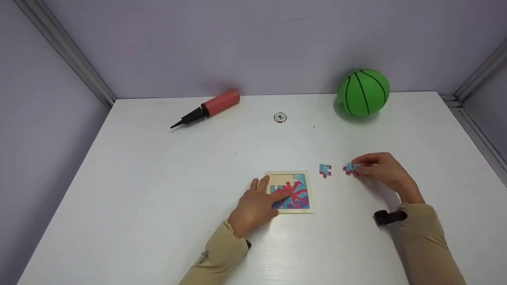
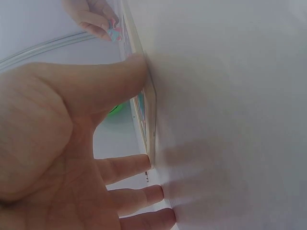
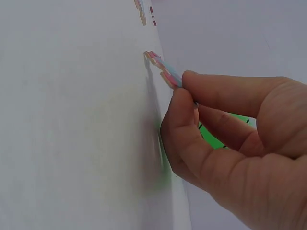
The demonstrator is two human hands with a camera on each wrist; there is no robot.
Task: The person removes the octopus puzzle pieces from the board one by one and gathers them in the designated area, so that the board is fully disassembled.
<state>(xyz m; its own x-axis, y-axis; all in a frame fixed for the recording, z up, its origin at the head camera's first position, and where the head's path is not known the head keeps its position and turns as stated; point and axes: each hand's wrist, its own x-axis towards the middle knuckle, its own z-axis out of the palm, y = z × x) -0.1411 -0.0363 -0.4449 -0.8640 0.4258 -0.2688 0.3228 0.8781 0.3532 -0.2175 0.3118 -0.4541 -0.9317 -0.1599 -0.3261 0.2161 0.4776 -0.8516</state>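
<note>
Puzzle piece (image 1: 350, 168) flat, tab leftward

1. The left hand (image 1: 255, 206) covers the left part of the square wooden puzzle tray with the red octopus picture (image 1: 295, 198), so the pieces under its fingers cannot be seen.
2. The small blue-and-pink puzzle piece in the right hand's grip (image 1: 351, 168) is partly hidden by the fingertips (image 1: 362, 166); its full outline cannot be told.
3. The small round black-and-white token (image 1: 280, 117) on the white worktop (image 1: 158, 178) is too small to read.
4. In the left wrist view the puzzle tray (image 2: 144, 112) shows only edge-on and blurred.
5. In the right wrist view the green ball with black lines (image 3: 216, 136) is mostly hidden behind the right hand (image 3: 230, 153).
6. Both beige sleeves (image 1: 427, 245) are cut off by the lower edge.
</note>
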